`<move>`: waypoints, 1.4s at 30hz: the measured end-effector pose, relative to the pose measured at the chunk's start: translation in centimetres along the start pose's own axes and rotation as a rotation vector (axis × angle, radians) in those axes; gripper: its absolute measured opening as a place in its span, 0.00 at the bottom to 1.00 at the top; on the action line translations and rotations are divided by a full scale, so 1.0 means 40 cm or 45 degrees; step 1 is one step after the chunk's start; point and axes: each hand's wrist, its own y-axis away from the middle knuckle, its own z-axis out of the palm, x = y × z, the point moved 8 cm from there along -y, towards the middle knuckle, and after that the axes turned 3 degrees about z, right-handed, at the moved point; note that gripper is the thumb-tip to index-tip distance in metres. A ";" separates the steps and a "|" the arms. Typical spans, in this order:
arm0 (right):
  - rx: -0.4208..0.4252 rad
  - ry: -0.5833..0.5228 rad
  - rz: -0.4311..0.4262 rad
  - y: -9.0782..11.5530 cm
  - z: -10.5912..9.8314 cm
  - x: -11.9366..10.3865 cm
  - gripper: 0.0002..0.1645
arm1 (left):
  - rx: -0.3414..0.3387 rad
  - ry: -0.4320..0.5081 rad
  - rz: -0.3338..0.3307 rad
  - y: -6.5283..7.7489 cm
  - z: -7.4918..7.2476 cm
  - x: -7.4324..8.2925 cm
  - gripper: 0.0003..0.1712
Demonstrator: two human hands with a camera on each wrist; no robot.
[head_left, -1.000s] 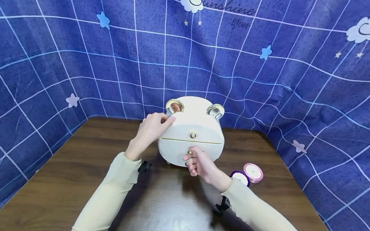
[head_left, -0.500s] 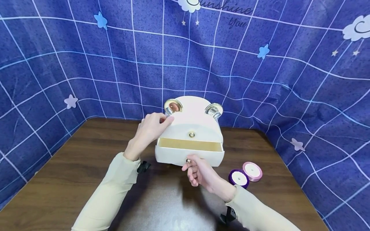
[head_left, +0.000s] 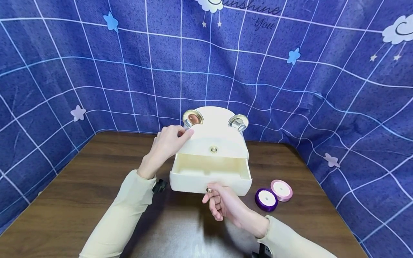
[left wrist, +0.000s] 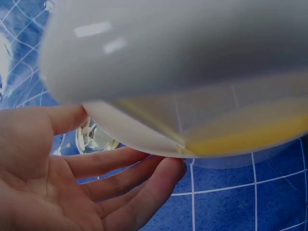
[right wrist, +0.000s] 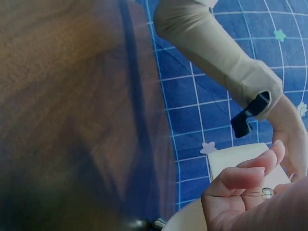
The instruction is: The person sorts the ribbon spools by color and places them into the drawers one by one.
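A white rounded box [head_left: 211, 125] with two gold-rimmed ear shapes stands at the table's back. Its lower drawer [head_left: 187, 182] is pulled out toward me, and the pale inside shows. My right hand [head_left: 226, 206] pinches the round gold knob [head_left: 209, 190] on the drawer front between thumb and index finger; its other fingers are curled beneath. At the box's upper left side, my left hand [head_left: 167, 143] grips the edge. In the left wrist view, that hand [left wrist: 110, 187] has its thumb and fingers on opposite sides of the white wall. A second gold knob [head_left: 213, 149] sits on the upper front.
A purple ribbon spool [head_left: 266, 206] and a pink ribbon spool [head_left: 285, 191] lie side by side right of the box, near my right forearm. The brown wooden table [head_left: 80, 200] meets a blue grid-patterned curtain [head_left: 155, 53] at the back and sides.
The lower drawer has gone from closed to well out of the box, drawn toward me by my right hand on its knob. My left hand has kept its place on the box.
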 end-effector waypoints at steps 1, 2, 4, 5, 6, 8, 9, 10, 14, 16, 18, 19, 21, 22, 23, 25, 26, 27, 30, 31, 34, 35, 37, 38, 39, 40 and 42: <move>0.001 0.003 0.003 0.004 0.002 0.002 0.24 | -0.001 0.000 -0.001 0.000 0.000 0.000 0.23; 0.001 0.005 0.007 0.007 0.003 0.004 0.24 | -0.003 0.001 -0.002 0.000 0.001 -0.001 0.24; 0.003 0.007 0.018 0.014 0.005 0.008 0.24 | -0.005 0.006 -0.001 0.000 0.002 -0.002 0.24; 0.001 0.006 0.022 0.018 0.006 0.009 0.24 | -0.005 0.009 0.001 0.000 0.002 -0.002 0.24; -0.003 0.004 0.026 0.021 0.008 0.010 0.24 | -0.005 0.011 0.003 0.000 0.002 -0.002 0.24; -0.026 0.014 0.029 0.029 0.012 0.011 0.25 | -0.006 0.013 0.010 -0.001 0.003 -0.002 0.25; -0.050 0.028 0.031 0.034 0.015 0.011 0.26 | -0.004 0.013 0.013 -0.001 0.002 -0.002 0.25; -0.078 0.050 0.030 0.039 0.018 0.010 0.27 | -0.002 0.014 0.015 -0.001 0.002 -0.002 0.24; -0.182 0.261 -0.062 0.076 0.024 -0.019 0.29 | 0.003 0.015 0.021 -0.002 -0.001 -0.003 0.24; -0.211 0.383 -0.176 0.106 0.016 -0.051 0.25 | 0.009 0.015 0.020 -0.002 -0.004 -0.003 0.24; -0.253 0.450 -0.330 0.145 -0.003 -0.090 0.21 | 0.007 0.013 0.018 -0.002 -0.005 -0.004 0.24; -0.276 0.452 -0.400 0.165 -0.017 -0.109 0.20 | 0.007 0.013 0.016 -0.002 -0.005 -0.003 0.24; -0.297 0.438 -0.519 0.204 -0.053 -0.140 0.17 | -0.001 0.014 0.011 -0.001 -0.003 -0.005 0.23; -0.281 0.428 -0.562 0.219 -0.077 -0.152 0.17 | -0.004 0.013 0.008 0.000 -0.002 -0.005 0.23; -0.243 0.426 -0.589 0.229 -0.105 -0.161 0.17 | -0.008 0.014 0.005 0.001 -0.002 -0.005 0.23; -0.064 0.491 -0.624 0.237 -0.169 -0.171 0.17 | -0.010 0.014 -0.002 0.003 -0.001 -0.005 0.22; 0.048 0.547 -0.632 0.236 -0.204 -0.171 0.17 | -0.011 0.014 -0.006 0.003 0.000 -0.006 0.22; 0.161 0.621 -0.629 0.233 -0.238 -0.168 0.16 | -0.009 0.014 -0.009 0.005 0.000 -0.007 0.22; 0.470 0.988 -0.647 0.222 -0.321 -0.146 0.11 | -0.013 0.017 -0.010 0.005 0.003 -0.007 0.22; 0.534 1.117 -0.656 0.218 -0.339 -0.134 0.08 | -0.016 0.021 -0.008 0.006 0.005 -0.007 0.22; 0.658 1.558 -0.688 0.205 -0.367 -0.094 0.12 | -0.020 0.028 0.000 0.007 0.008 -0.009 0.22; 0.658 1.651 -0.677 0.200 -0.373 -0.078 0.17 | -0.020 0.031 0.001 0.007 0.008 -0.009 0.22; 0.623 1.786 -0.614 0.185 -0.385 -0.048 0.30 | -0.014 0.033 0.003 0.008 0.006 -0.009 0.22; 0.596 1.832 -0.560 0.177 -0.391 -0.033 0.34 | -0.010 0.032 0.001 0.008 0.004 -0.009 0.22; 0.572 1.849 -0.488 0.169 -0.399 -0.019 0.38 | -0.008 0.032 0.000 0.008 0.003 -0.008 0.22; 0.552 1.846 -0.423 0.164 -0.407 -0.008 0.41 | -0.005 0.031 -0.001 0.008 0.002 -0.007 0.23; 0.534 1.823 -0.328 0.154 -0.421 0.006 0.43 | -0.005 0.034 0.001 0.007 0.000 -0.005 0.22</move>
